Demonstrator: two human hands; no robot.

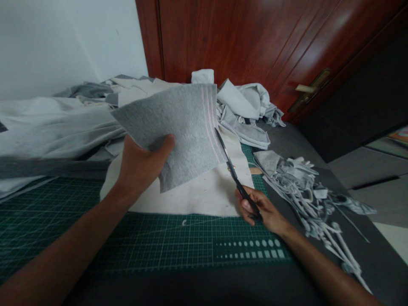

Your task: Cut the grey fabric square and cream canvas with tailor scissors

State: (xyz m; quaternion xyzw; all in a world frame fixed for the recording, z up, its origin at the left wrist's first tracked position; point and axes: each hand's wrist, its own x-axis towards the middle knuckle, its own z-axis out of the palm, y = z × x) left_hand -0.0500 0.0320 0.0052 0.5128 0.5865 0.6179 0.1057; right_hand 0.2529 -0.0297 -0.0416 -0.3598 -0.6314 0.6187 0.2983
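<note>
Head view: a wooden door [242,42] was seen beyond the work.
Mat: a green cutting mat [153,242] was overlaid by a cream cloth [178,195].
Scraps: grey fabric strips [306,195] were heaped right of the mat.
Left hand [143,165]: a grey felt piece [181,127] was held up, pinched between thumb and fingers, above the cloth.
Right hand [258,208]: black scissors [237,180] were gripped closed-fingered, their blades touching the felt's edge.

No words, brand names or numbers can be read anywhere. The dark green rectangular cutting mat [153,242] bears only a white printed grid, plus a row of graded white circles [250,243] above a row of graded white squares [255,254]. Any tiny markings along its grid are too blurred to tell.
</note>
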